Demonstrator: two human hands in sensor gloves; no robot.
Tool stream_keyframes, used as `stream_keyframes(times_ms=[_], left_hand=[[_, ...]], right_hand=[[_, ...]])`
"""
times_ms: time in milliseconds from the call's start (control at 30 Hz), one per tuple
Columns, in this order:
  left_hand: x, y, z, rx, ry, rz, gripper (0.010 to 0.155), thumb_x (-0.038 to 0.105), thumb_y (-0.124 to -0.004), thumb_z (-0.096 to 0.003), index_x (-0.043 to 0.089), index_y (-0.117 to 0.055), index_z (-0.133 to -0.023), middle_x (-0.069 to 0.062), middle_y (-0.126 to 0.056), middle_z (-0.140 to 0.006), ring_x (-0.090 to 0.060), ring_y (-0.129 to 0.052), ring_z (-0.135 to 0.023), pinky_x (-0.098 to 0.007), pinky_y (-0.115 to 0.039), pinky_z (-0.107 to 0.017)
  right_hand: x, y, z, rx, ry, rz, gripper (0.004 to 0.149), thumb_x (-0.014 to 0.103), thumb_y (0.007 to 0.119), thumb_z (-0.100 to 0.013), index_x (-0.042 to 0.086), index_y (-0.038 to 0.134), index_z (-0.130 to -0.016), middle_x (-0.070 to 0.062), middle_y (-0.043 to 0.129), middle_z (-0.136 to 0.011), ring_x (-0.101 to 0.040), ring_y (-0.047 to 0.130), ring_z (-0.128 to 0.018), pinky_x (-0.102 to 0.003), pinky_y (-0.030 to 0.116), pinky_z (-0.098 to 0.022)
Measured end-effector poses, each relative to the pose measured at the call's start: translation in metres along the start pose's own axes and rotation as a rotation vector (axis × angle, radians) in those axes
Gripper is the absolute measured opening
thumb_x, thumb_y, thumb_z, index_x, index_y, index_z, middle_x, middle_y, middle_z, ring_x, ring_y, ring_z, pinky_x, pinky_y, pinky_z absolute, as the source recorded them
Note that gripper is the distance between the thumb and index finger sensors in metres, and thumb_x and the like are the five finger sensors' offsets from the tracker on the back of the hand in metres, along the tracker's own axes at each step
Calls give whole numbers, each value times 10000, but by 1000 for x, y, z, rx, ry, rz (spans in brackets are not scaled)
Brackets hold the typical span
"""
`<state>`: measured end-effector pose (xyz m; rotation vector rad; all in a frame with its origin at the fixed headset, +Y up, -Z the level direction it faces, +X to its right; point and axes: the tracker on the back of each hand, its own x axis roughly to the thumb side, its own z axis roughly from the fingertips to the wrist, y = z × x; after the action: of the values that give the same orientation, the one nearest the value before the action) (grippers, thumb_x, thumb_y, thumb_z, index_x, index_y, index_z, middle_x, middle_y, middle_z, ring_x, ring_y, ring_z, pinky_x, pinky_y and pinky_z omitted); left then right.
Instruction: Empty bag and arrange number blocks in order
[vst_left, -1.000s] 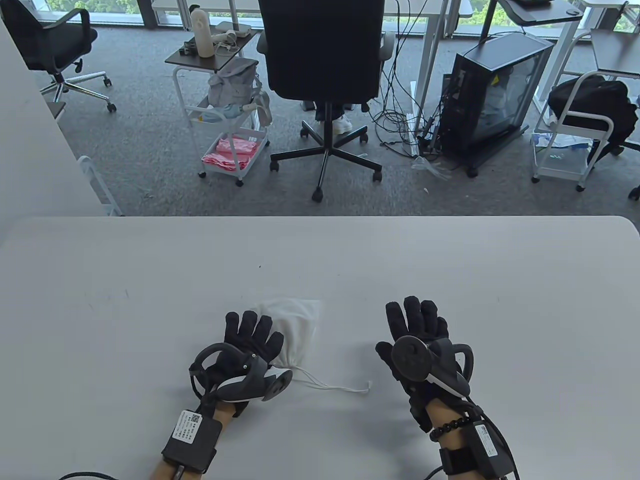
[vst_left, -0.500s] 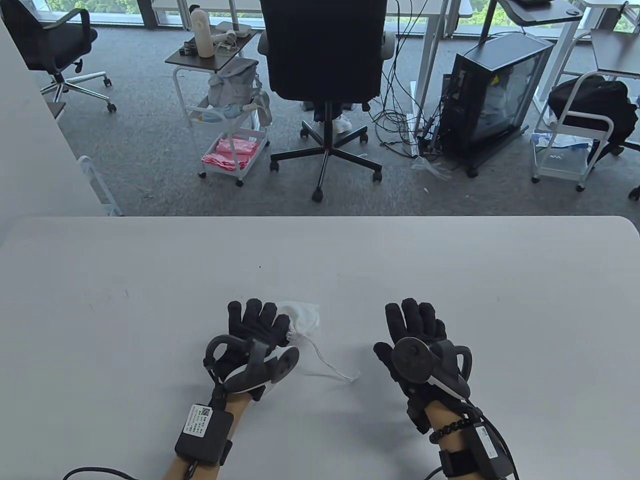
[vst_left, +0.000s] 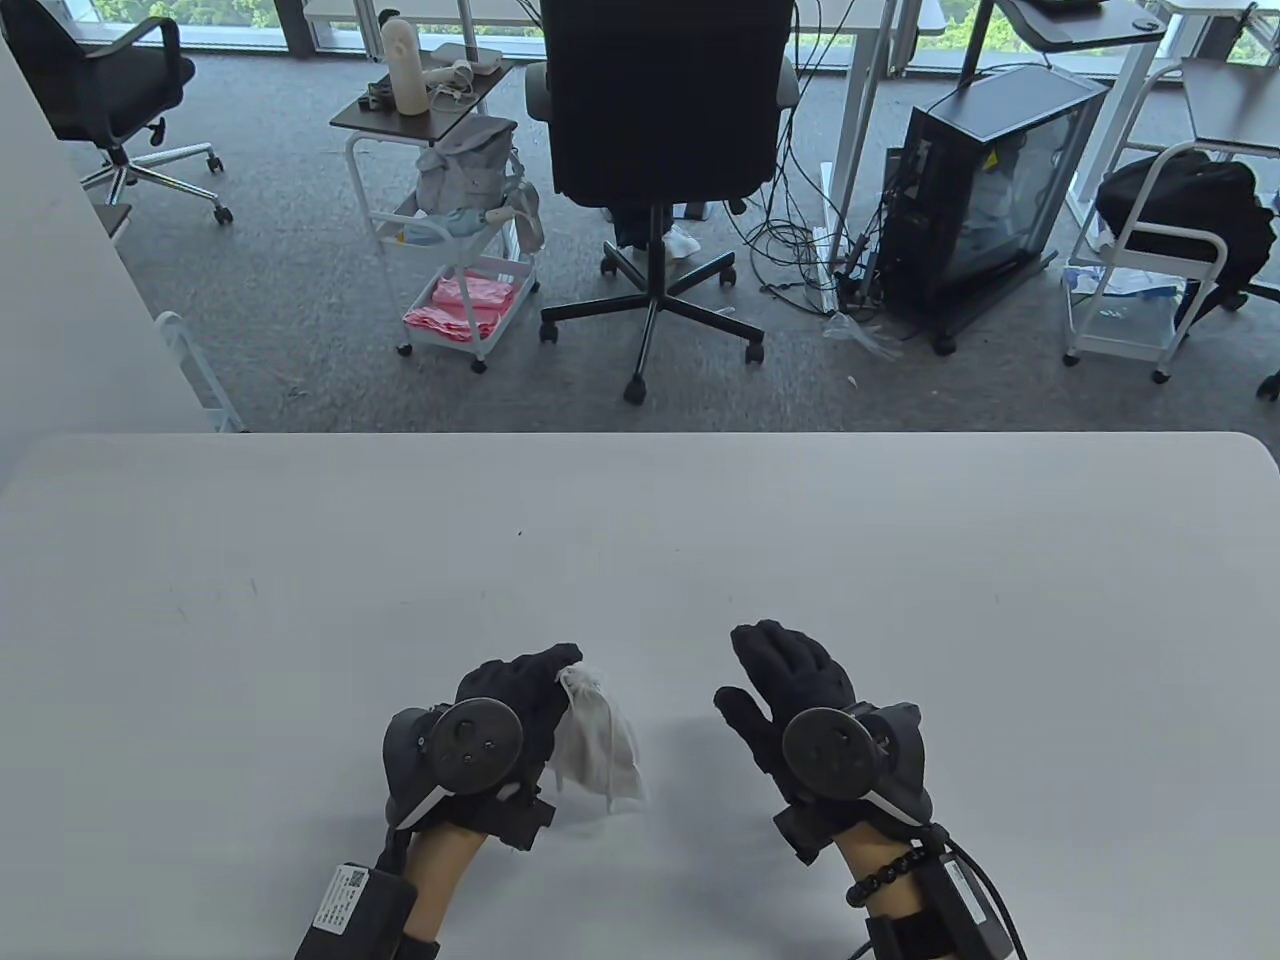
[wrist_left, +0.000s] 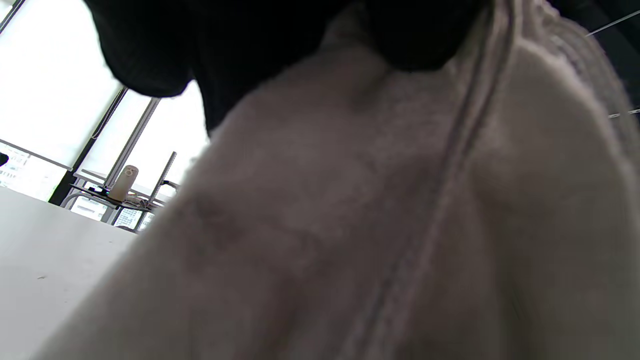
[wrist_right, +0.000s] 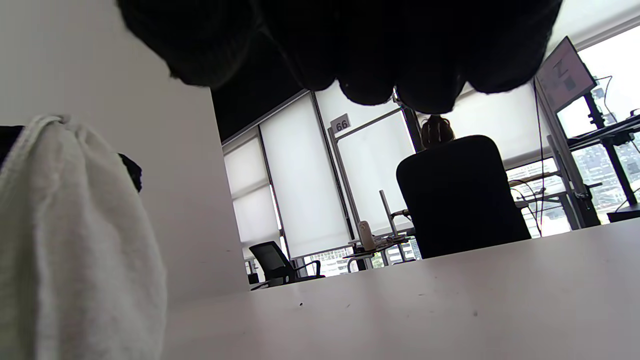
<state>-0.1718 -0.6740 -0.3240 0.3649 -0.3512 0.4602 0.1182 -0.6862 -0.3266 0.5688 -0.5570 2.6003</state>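
Note:
A small white drawstring cloth bag hangs from my left hand, which grips its gathered neck near the table's front middle. The bag fills the left wrist view, with its cord running down it, and shows at the left of the right wrist view. My right hand hovers to the right of the bag, fingers loosely curled, holding nothing. No number blocks are in view; what the bag holds is hidden.
The white table spreads wide around both hands. Beyond its far edge are an office chair, a small trolley and a computer case on the floor.
My left hand has closed on the bag's neck, pulled back toward me and lifted it so it hangs. My right hand has drawn back and curled its fingers.

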Motion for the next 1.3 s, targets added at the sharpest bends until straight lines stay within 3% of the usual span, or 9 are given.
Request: stream_keyframes(times_ms=[467,800,967,1133,1300], left_hand=[[11,-14,11,-27,-73,-14,421,415,-736,-544,190,-867,-875,-36,-1024,-732,-250,-1094,-617,-576,-790,-624],[27,-19,15,-37,-141,-27,418,419,-742,-544,178,-880,-857,-32,-1036,-702,-238,-1104,-588,-566,-800,-617],[29,-21,14,-81,-180,-4,427,425,-739,-540,171,-881,-852,-21,-1040,-694,-229,-1108,-585,-569,-800,-625],[28,-19,13,-99,-229,39,453,465,-710,-538,188,-888,-849,22,-1053,-676,-201,-1119,-581,-573,-798,-637],[0,-9,10,-27,-109,191,434,486,-698,-543,241,-888,-848,50,-1045,-712,-190,-1113,-631,-580,-795,-647]], right_hand=[[48,41,8,139,-198,109,567,398,837,-490,95,741,-960,-198,797,-968,-469,876,-824,-609,777,-615],[47,34,8,91,-171,-5,597,472,802,-485,103,749,-952,-185,812,-955,-447,895,-810,-590,795,-606],[44,27,8,22,-124,-103,401,381,792,-514,169,835,-852,-112,906,-871,-380,962,-750,-542,844,-574],[40,22,6,-2,-122,-83,360,362,804,-505,190,854,-818,-85,931,-841,-355,983,-729,-525,860,-563],[19,5,0,-61,-67,-50,329,342,827,-485,211,878,-782,-63,953,-820,-325,998,-722,-504,874,-560]])
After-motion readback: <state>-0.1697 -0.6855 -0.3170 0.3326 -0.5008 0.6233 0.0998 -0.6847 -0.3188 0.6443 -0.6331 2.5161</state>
